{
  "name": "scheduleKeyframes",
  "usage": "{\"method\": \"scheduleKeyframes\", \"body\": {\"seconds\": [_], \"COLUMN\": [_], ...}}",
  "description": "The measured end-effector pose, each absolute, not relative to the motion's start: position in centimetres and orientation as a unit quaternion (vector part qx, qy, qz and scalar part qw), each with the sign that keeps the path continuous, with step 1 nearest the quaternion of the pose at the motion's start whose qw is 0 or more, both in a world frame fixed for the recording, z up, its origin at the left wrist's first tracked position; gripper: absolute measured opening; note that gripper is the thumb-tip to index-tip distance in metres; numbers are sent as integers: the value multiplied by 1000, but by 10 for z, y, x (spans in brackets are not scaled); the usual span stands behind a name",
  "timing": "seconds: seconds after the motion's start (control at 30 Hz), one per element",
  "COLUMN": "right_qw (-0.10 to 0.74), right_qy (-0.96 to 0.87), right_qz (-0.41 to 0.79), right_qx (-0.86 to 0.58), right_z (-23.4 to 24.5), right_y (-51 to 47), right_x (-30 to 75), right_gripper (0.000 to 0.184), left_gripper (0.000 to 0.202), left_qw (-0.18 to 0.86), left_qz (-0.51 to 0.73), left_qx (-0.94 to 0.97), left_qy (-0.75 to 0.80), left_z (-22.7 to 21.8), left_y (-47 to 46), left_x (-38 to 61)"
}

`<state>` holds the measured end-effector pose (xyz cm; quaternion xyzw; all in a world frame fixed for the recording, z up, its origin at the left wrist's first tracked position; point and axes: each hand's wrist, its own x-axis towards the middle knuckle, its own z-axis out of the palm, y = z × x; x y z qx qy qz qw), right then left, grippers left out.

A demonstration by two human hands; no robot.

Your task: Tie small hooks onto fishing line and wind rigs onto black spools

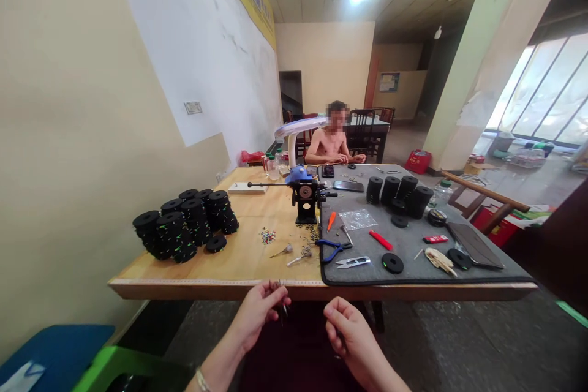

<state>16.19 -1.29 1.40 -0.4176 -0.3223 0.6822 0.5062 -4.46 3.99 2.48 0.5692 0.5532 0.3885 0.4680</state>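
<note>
My left hand (263,312) is in front of the table edge, thumb and fingers pinched on small thin dark pieces (283,309) that stick out past the fingertips. Their exact kind is too small to tell. To its right, apart from it, my right hand (350,331) is closed in a pinch; whatever it may hold is hidden or too fine to see. Just beyond the hands lie a white-handled small tool (299,257), a pile of coloured beads (267,235), blue-handled pliers (334,249), and silver thread snips (353,262).
Stacks of black foam spools (193,220) stand at left, more spools (399,193) on the grey mat (362,257). A black hand-cranked device (305,202) and a white lamp (298,128) stand mid-table. Another person (333,144) sits at the far end. A green stool (124,367) is lower left.
</note>
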Motion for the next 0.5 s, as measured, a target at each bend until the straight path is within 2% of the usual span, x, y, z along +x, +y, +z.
{"method": "scheduleKeyframes", "body": {"seconds": [0.07,0.13,0.33,0.5], "right_qw": [497,489,458,450], "right_qy": [-343,-360,-394,-424], "right_qz": [668,652,627,612], "right_qx": [-436,-453,-492,-493], "right_z": [18,20,15,9], "right_y": [-12,-12,-14,-13], "right_x": [156,153,150,147], "right_gripper": [43,43,42,40], "left_gripper": [35,37,33,31], "left_qw": [598,665,700,679], "left_qz": [402,404,371,363], "left_qx": [468,408,412,462], "left_qy": [512,478,450,440], "left_z": [21,20,18,14], "left_y": [22,9,-4,-5], "left_x": [-29,-16,-4,-2]}}
